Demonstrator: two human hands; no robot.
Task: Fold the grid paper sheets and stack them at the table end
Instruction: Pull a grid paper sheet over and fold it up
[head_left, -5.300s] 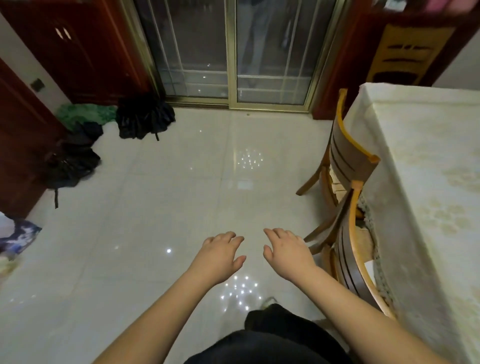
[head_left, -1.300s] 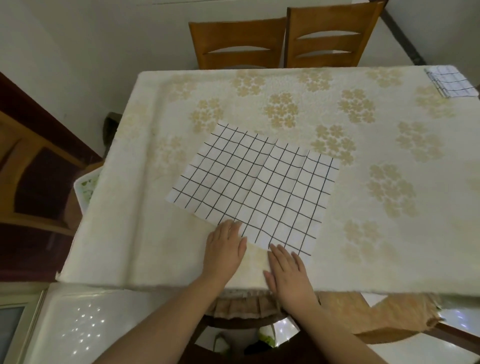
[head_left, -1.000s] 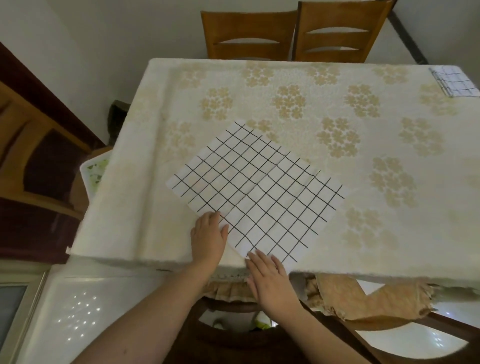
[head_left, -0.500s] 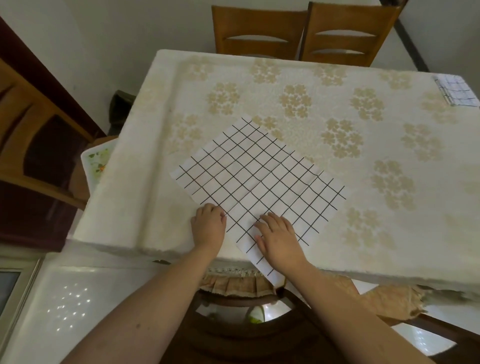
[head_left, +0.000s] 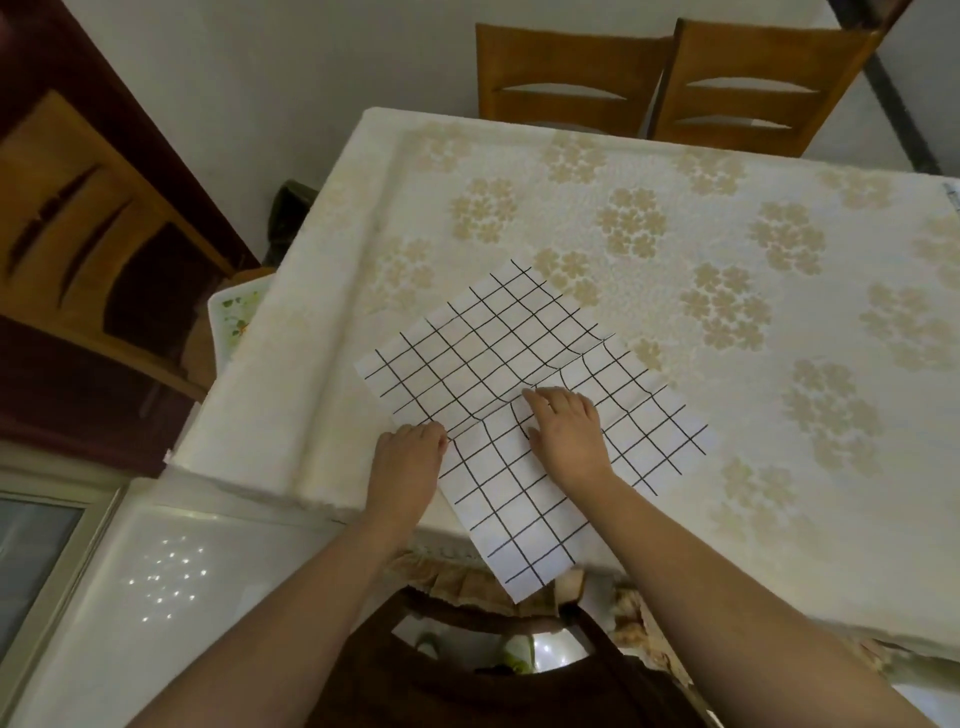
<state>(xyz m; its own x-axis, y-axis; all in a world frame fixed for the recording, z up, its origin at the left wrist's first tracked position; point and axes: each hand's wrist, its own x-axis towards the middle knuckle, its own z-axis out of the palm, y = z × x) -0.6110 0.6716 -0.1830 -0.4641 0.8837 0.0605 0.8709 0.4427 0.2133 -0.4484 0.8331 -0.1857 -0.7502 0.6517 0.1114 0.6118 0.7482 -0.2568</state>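
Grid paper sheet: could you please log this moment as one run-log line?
stage: before fold | grid paper sheet: unfolded, near corner overhanging table edge | left hand: at its left edge | right hand: flat on it

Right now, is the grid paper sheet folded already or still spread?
Still spread: the grid paper sheet lies open in one layer, only buckled in a ridge near the right hand, its near corner overhanging the table edge.

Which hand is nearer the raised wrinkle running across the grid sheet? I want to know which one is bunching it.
The right hand: its fingertips lie on the grid sheet right at the wrinkle. The left hand sits at the sheet's left edge, farther away.
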